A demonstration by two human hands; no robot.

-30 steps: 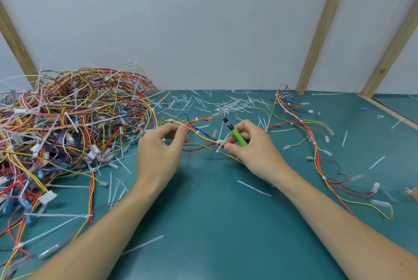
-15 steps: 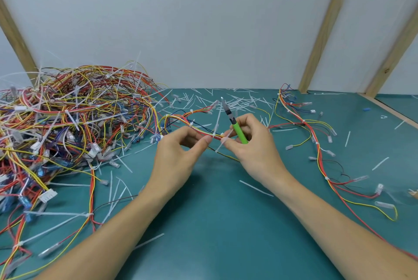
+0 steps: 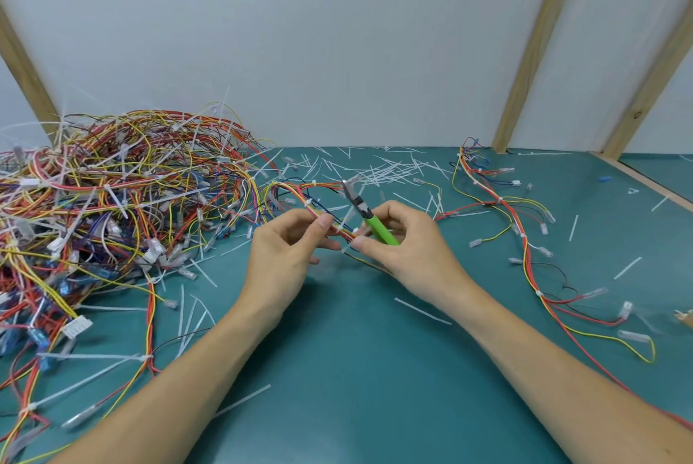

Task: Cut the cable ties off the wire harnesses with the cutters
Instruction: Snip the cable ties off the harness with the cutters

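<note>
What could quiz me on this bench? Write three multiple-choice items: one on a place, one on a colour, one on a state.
1. Where is the big tangled pile of wire harnesses?
A. on the person's left
B. on the person's right
C. under the forearms

2. What colour are the cutters' handles?
A. red
B. green
C. black

3. What is the left hand doing?
A. lying flat on the table
B. pinching the wire bundle
C. holding the cutters

Key: 1 A, the pile fills the left of the teal table. 2 B, the cutters in the right hand have green handles. 3 B, its fingers pinch the wire bundle.
</note>
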